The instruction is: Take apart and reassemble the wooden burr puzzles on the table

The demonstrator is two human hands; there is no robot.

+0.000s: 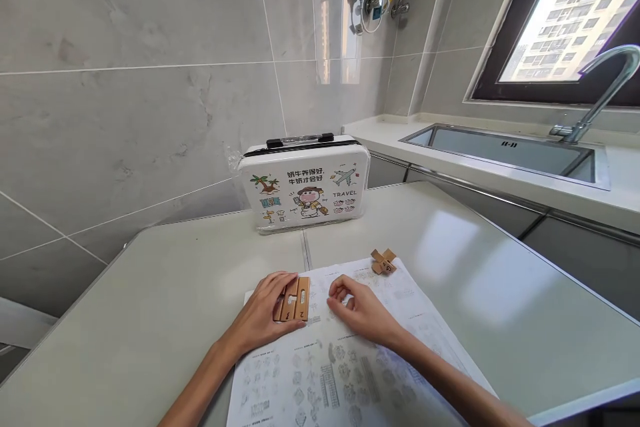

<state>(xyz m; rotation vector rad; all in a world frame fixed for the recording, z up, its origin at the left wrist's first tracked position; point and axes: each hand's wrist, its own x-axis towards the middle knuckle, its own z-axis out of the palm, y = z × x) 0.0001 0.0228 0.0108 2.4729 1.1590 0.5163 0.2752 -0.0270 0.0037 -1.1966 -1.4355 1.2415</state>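
Note:
My left hand (267, 307) curves around a row of flat wooden puzzle pieces (301, 299), with the fingers along the top edge and the thumb along the bottom edge. The pieces have slots and printed numbers; my palm hides the leftmost part. To the right, my right hand (357, 307) hovers over or rests on the printed sheet (310, 380), its fingers curled in and no object visible in them. At the sheet's upper right corner lies a small cross-shaped wooden assembly (384, 261) of joined, numbered pieces. Small diagrams cover the sheet.
A white cartoon-printed suitcase (305, 187) stands at the back of the pale table (165, 293), against the tiled wall. On the right, a counter holds a sink (505, 147) and a faucet (600, 93) beneath a window. A seam runs across the table behind the sheet.

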